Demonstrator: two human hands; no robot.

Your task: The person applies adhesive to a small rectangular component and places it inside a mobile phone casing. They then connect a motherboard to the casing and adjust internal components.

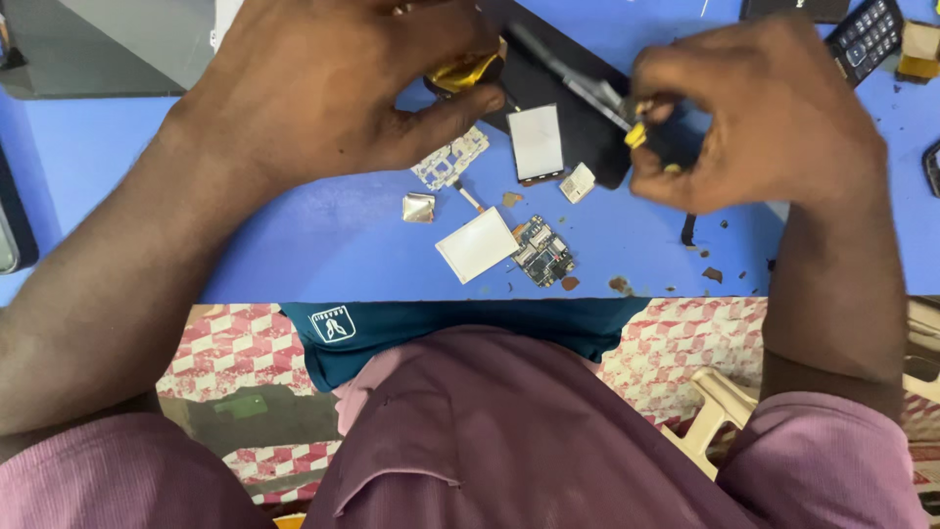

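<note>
The left hand (333, 88) lies over the upper part of the blue worktop (323, 245), with its fingers curled around a small gold-coloured part (465, 71) that it presses near the corner of a flat black device (578, 122). The right hand (759, 118) is closed around a tool with a black and yellow handle (651, 137); its metal shaft (573, 78) points up and to the left across the black device. The two hands are near to each other but do not touch.

Between them and below (closer to the person) several loose parts lie on the worktop: a perforated metal shield (450, 157), a white rectangular piece (536, 142), a smaller white square (578, 182), a small shiny foil piece (418, 207), a tilted white panel (477, 245) and, touching its right edge, a small circuit board (543, 252). A dark keypad (867, 34) lies at the top right corner, well apart from these parts.
</note>
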